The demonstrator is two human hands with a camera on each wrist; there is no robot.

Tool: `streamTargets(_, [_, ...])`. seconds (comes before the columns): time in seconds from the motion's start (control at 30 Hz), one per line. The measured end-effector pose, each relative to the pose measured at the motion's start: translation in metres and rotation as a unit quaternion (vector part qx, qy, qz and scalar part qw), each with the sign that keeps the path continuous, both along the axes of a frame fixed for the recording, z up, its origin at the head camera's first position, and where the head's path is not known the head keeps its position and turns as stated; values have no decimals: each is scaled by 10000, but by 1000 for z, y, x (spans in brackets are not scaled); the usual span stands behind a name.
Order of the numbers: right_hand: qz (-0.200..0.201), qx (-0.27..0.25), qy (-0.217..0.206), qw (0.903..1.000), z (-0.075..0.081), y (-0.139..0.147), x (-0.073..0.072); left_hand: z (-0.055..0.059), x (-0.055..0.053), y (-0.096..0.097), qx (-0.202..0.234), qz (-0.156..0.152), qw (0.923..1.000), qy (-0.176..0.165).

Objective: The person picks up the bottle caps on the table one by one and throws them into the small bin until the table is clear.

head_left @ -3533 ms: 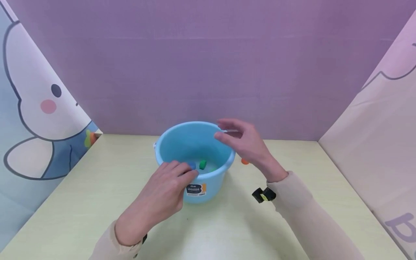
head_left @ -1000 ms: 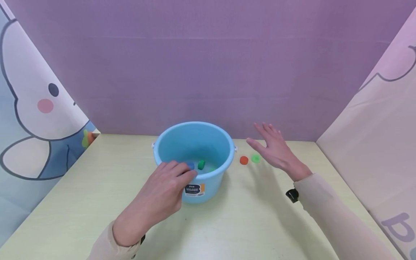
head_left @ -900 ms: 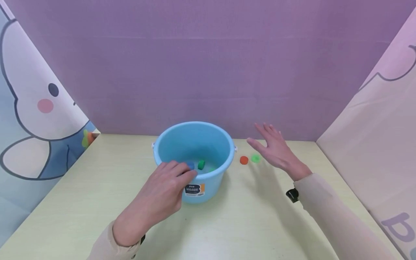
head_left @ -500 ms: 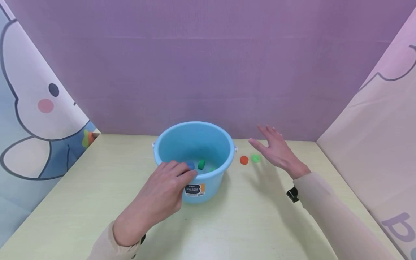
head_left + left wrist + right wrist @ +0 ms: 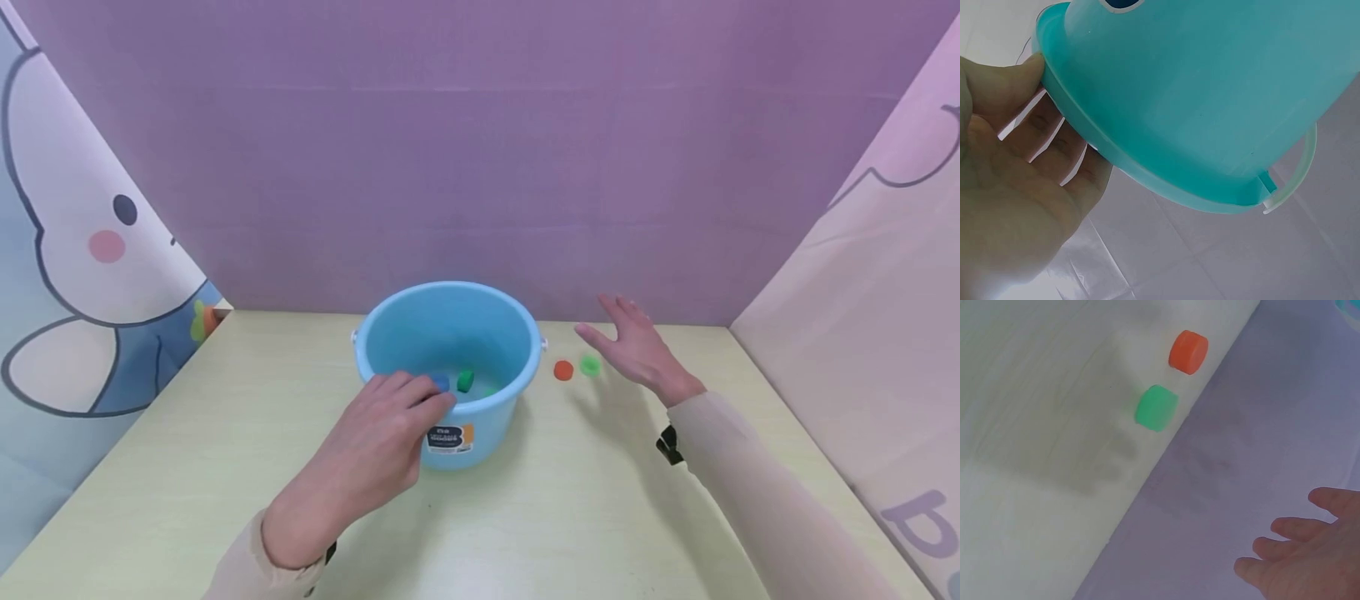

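A light blue plastic bucket (image 5: 487, 421) stands upright on the table. My left hand (image 5: 375, 442) holds its near-left rim, thumb on the outer side and fingers over the edge, as the left wrist view shows. Inside the bucket lie a dark green cap (image 5: 466, 381), a blue cap (image 5: 441, 382) and a light green piece, partly hidden by the rim. My right hand (image 5: 637, 354) hovers with fingers spread and holds nothing. Just left of it on the table are an orange bottle cap (image 5: 1189, 352) and a light green bottle cap (image 5: 1157, 408).
Behind the bucket rises a purple cloth wall (image 5: 480, 167). Printed panels flank the pale wooden table (image 5: 225, 467), a cartoon one (image 5: 97, 208) on the left and a whitish one (image 5: 885, 317) on the right. The bucket's white handle (image 5: 1300, 172) hangs at its far side.
Since the earliest frame my right hand has moved right, away from the bucket's rim, uncovering the two caps. Over the last second it has sunk slightly. My left hand stays put.
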State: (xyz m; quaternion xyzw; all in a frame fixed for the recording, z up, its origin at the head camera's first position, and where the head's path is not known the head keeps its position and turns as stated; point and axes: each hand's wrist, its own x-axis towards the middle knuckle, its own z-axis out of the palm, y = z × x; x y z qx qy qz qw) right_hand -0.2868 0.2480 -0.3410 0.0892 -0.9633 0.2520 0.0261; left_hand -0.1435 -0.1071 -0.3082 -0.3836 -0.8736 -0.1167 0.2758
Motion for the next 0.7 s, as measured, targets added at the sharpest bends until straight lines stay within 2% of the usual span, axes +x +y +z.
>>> streamTargets(0.47, [-118,-453,-406,9981,-26,10,-10,-1,0,0,25,-42,10000,36])
streamTargets(0.7, [-215,-753,-506,9956,-32,13,-13,-1,0,-1,19,-45,10000,54])
